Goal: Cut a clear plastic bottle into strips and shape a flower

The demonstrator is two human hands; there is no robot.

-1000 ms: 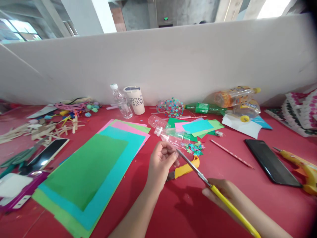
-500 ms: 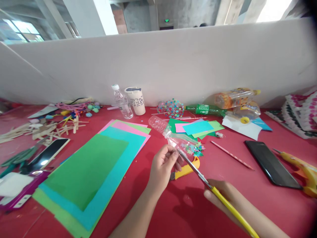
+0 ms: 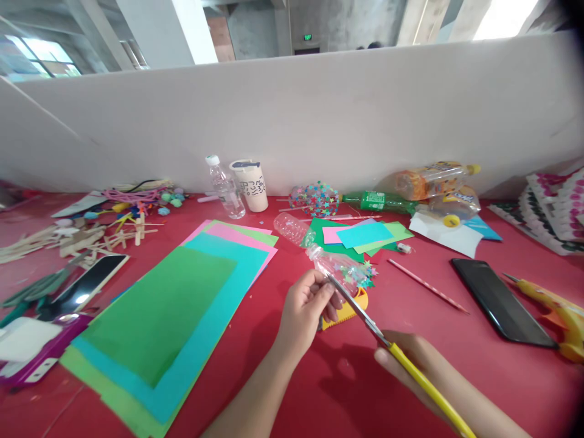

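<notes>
Currently, left hand (image 3: 302, 309): fingers closed on clear bottle (image 3: 337, 266).
Right hand (image 3: 417, 347): fingers gripping scissors (image 3: 406, 363), blades at bottle.
Straw (image 3: 429, 286): right of bottle.

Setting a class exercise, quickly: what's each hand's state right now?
Left hand: closed, holding a clear plastic bottle piece.
Right hand: closed, holding yellow-handled scissors.

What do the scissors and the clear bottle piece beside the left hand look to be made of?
Scissors: apparently metal blades, judging by their grey sheen; the yellow handle is probably smooth plastic, given its even colour.
Clear bottle piece: likely thin, glossy plastic; star shapes show through it and its surface catches glints.
</notes>
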